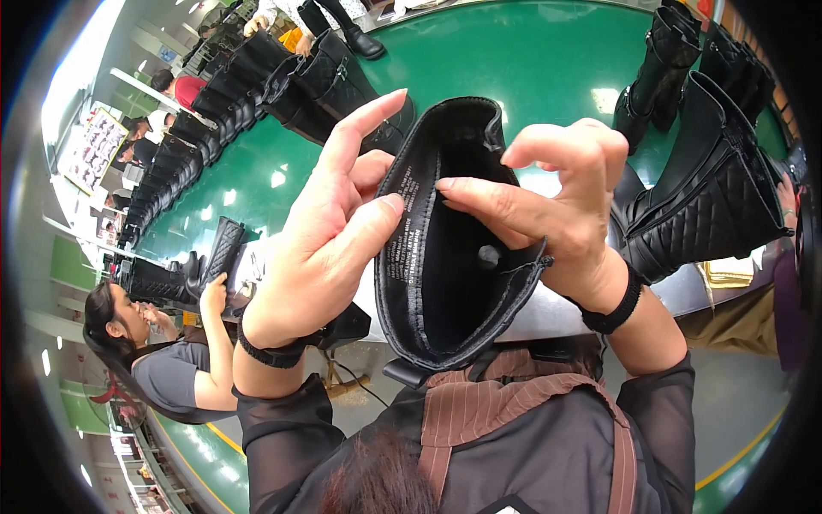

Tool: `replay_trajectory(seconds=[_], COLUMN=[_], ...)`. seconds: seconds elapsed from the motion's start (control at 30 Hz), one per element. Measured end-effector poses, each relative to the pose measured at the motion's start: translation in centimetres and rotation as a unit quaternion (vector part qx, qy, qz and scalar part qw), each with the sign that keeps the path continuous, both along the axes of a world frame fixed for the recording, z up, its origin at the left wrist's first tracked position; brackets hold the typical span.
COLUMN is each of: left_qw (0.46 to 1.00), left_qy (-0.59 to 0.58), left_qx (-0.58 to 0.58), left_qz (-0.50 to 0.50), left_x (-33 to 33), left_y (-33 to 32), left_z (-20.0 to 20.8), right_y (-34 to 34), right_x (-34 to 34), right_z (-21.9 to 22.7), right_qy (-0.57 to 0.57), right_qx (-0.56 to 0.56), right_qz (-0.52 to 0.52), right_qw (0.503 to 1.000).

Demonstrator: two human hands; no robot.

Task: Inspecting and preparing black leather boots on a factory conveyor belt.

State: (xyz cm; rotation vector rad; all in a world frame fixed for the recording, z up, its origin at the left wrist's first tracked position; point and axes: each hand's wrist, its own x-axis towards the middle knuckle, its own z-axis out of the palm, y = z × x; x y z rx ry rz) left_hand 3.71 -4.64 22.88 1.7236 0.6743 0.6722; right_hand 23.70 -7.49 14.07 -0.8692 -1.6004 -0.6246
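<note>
A black tall boot [402, 321] is in front of me with its wide shaft opening facing up. White print and a stitched seam run down its inner lining, and a small round grey spot shows deeper inside. My left hand [321, 248] grips the left rim, thumb pressed on the lining, index finger stretched upward outside. My right hand [569, 201] reaches over the right rim into the opening. Its thumb and a finger come together at the seam; whatever lies between them is too small to tell. The boot's lower part is hidden beneath the opening.
Black quilted boots [693, 188] stand close on my right, others [659, 68] behind them. A long row of black boots [184, 146] lines the left of the green table [479, 51]. At left, a co-worker [184, 368] touches another boot [224, 248]. More people are beyond.
</note>
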Motion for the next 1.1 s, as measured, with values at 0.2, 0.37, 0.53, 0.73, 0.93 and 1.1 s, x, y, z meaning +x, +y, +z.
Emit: replay_trajectory(seconds=[0.2,0.37,0.53,0.73,0.93,1.1], left_qw=[1.0,0.999,0.999,0.998,0.992,0.957], left_qy=[-0.021,0.006,-0.036,-0.062,-0.063,-0.192], left_qx=[0.013,0.041,0.023,0.0,0.037,0.142], left_qz=[0.016,0.017,0.022,0.024,0.099,0.162], left_x=[0.5,0.3,0.2,0.4,-0.3,-0.6], left_y=[-0.6,-0.8,-0.5,-0.4,-1.1,-3.5], left_z=[-0.1,-0.2,-0.6,-0.9,-2.5,-6.9], right_y=[0.0,0.1,-1.6,-3.4,-5.8,-8.3], right_x=[-0.4,-0.5,1.6,5.8,5.8,6.5], right_z=[0.0,0.5,1.2,0.7,-4.8,-10.2], right_qy=[0.006,-0.042,0.023,0.136,0.174,0.136], right_qx=[-0.022,-0.022,-0.024,-0.139,-0.339,-0.535], right_qz=[-0.007,-0.035,-0.058,-0.064,-0.027,0.04], right_qw=[1.0,0.998,0.998,0.979,0.924,0.833])
